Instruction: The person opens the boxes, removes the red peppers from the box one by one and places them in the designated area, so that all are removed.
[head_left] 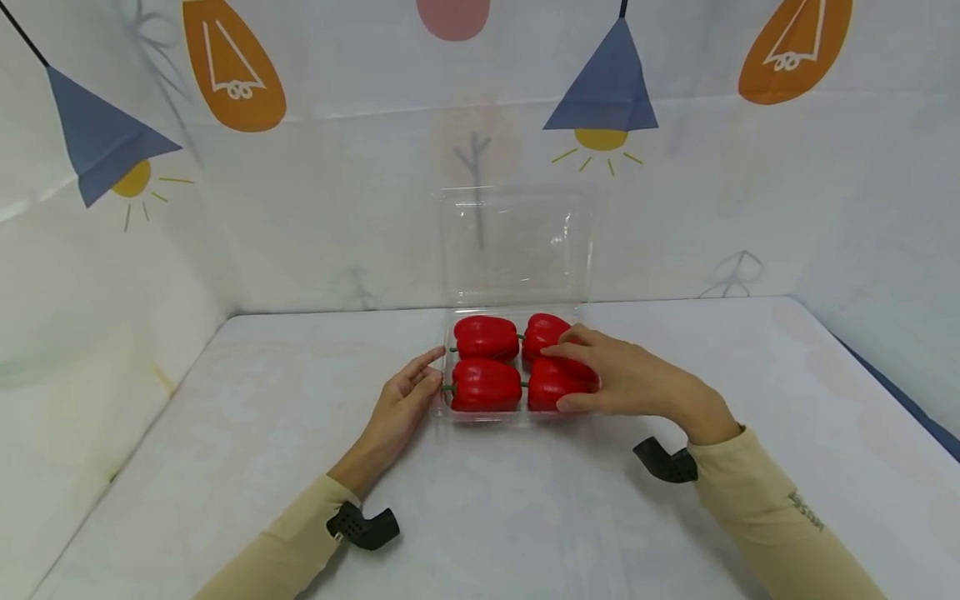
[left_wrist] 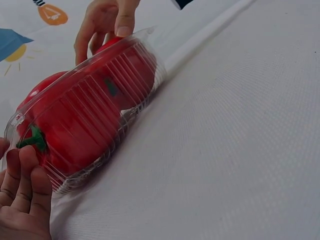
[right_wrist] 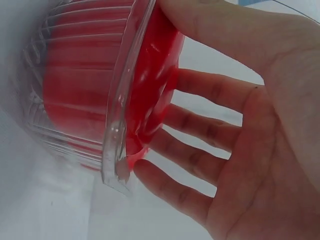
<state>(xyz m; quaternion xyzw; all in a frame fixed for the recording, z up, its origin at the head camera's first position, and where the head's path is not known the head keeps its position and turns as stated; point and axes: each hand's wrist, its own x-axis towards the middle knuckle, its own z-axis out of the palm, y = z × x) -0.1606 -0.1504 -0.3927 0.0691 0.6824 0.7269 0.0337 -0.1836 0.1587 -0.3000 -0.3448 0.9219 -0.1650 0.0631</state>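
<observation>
Red bell peppers with green stems lie in two rows inside a clear plastic clamshell box (head_left: 523, 417). My right hand (head_left: 633, 375) spans the front right pepper (head_left: 553, 385), thumb at its near side and fingers over its far side. In the right wrist view the fingertips touch that pepper (right_wrist: 152, 75), which sits in the box. My left hand (head_left: 401, 408) rests with fairly straight fingers against the box's left wall, beside the front left pepper (head_left: 486, 386). Behind lie the back left pepper (head_left: 486, 337) and the back right pepper (head_left: 543, 332), the latter partly hidden by my right hand.
The box's clear lid (head_left: 517, 246) stands upright at the back, hinged open near the printed cloth wall (head_left: 337, 208). A white cloth covers the table (head_left: 480, 517). Black wrist mounts (head_left: 363, 527) sit on both forearms.
</observation>
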